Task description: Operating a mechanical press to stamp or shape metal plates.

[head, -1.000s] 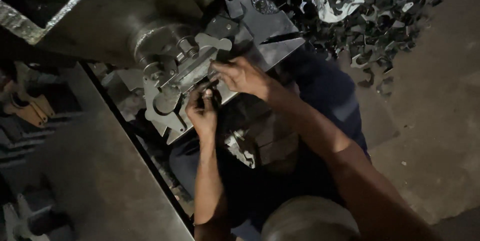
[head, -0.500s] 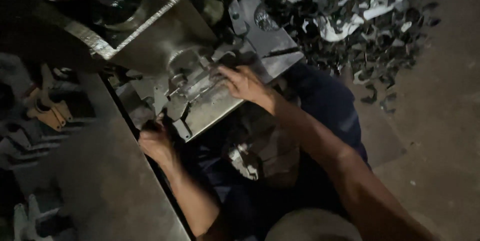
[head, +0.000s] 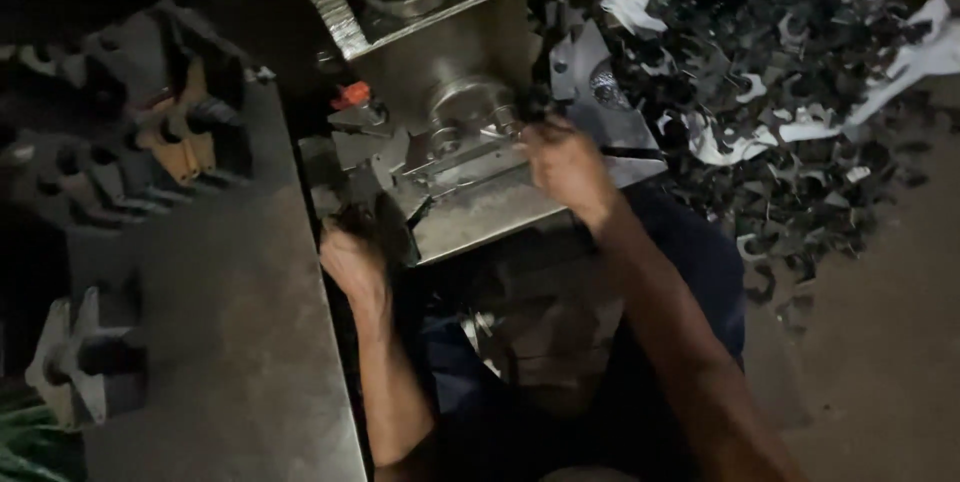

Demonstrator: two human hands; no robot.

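Counter [head: 230, 342]: grey slab at left, carrying dark metal parts.
Press machine [head: 450, 72]: centre, above the lap.
Scrap pile [head: 790, 72]: on floor, right.
Metal plate [head: 470, 157]: on press bed.
Right hand [head: 565, 162]: closed on the plate's end.
Left hand [head: 350, 252]: at bed's left edge; grip unclear.

Both forearms bare to the elbow, no sleeves, gloves, watch or rings visible. Left hand [head: 350, 260] and right hand [head: 566, 164] look grimy, dark smudges on the fingers (dim light, hard to judge). Dark blue trousers over the lap, cloth creased.
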